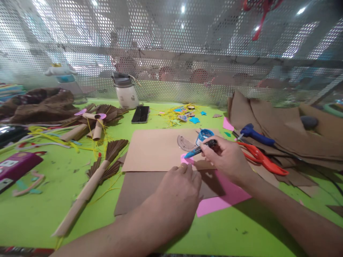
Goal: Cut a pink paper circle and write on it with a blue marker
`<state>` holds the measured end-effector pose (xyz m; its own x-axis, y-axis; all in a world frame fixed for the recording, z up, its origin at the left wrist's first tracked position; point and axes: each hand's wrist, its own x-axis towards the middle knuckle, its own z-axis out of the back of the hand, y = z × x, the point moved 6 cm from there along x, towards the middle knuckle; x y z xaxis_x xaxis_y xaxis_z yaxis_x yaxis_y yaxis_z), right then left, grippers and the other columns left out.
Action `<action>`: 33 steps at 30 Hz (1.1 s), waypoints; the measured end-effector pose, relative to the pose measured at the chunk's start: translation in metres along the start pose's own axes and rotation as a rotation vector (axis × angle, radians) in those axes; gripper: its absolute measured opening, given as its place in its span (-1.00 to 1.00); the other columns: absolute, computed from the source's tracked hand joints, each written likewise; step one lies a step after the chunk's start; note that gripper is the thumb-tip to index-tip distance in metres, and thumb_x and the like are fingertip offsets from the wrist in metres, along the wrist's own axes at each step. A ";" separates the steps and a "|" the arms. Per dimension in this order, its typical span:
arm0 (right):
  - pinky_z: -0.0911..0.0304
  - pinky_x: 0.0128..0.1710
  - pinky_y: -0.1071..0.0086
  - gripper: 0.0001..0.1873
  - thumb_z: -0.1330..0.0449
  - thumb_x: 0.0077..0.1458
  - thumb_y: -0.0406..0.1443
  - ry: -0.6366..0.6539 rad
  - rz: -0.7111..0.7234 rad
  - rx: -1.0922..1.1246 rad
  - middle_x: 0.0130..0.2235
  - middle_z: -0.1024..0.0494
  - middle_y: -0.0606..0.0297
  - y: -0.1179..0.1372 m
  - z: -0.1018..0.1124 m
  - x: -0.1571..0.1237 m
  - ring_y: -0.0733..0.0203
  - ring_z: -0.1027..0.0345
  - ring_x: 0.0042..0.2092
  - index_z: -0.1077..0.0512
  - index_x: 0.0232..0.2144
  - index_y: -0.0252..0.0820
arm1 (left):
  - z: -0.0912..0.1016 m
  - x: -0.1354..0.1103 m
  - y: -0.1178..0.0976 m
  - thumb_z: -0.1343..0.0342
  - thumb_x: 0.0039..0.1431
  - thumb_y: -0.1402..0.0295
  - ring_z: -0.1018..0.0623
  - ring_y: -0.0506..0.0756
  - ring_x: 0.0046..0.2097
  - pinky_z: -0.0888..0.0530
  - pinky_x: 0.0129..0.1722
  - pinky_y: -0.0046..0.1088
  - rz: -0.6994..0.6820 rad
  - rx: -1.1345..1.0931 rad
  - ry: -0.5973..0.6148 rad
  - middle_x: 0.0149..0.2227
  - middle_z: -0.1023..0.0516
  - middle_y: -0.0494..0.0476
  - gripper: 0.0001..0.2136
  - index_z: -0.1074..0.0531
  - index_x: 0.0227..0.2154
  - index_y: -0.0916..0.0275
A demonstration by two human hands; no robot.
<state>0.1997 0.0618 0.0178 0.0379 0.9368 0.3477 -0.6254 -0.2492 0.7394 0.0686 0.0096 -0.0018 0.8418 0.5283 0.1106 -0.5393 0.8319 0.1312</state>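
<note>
Held in my right hand [225,157] is a marker [195,151] with a blue tip section and a dark barrel. It slants down to the left, its tip at a small pink paper piece [187,159]. My left hand [179,189] is closed, with its bent fingertips pressing the lower edge of that piece. Under both lies a tan cardboard sheet [152,150], with a darker brown sheet [142,192] on its near side. Just beyond the marker are a clear protractor [184,143] and a blue tape roll [205,134]. Pink paper [222,205] shows below my right hand.
Red-handled scissors [258,159] and a blue-handled tool [257,135] lie right, before brown paper sheets [276,121]. Left is a rolled-paper broom shape [91,182] and a purple box [21,167]. A phone [140,114] and a white cup [126,93] stand farther back.
</note>
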 end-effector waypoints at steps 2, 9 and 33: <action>-0.29 -0.47 0.37 -0.73 -0.15 0.17 -0.13 -0.001 -0.003 0.001 -0.48 -0.53 0.24 0.000 0.000 0.000 0.21 -0.37 -0.48 -0.47 -0.40 -0.21 | 0.000 -0.001 0.000 0.06 0.33 0.32 -0.48 0.26 -0.11 -0.46 -0.12 -0.18 -0.002 0.001 -0.009 -0.13 -0.52 0.31 -0.71 -0.43 -0.07 0.40; -0.25 -0.48 0.38 -0.74 -0.16 0.16 -0.14 -0.010 -0.004 -0.011 -0.49 -0.51 0.26 0.000 0.001 0.002 0.23 -0.34 -0.49 -0.46 -0.42 -0.21 | 0.000 0.001 0.001 0.05 0.34 0.30 -0.48 0.26 -0.10 -0.46 -0.11 -0.18 0.013 0.012 0.008 -0.11 -0.52 0.31 -0.71 -0.41 -0.05 0.40; -0.21 -0.47 0.38 -0.76 -0.16 0.18 -0.15 -0.122 0.011 0.056 -0.48 -0.50 0.30 -0.001 0.016 0.002 0.26 -0.30 -0.49 -0.44 -0.41 -0.19 | -0.001 -0.001 0.001 0.03 0.32 0.30 -0.45 0.25 -0.12 -0.42 -0.17 -0.20 0.006 -0.007 -0.002 -0.11 -0.48 0.34 -0.74 -0.41 -0.07 0.36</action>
<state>0.2127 0.0603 0.0269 0.1275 0.8980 0.4211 -0.5823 -0.2759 0.7648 0.0667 0.0102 -0.0033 0.8387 0.5326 0.1137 -0.5438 0.8301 0.1236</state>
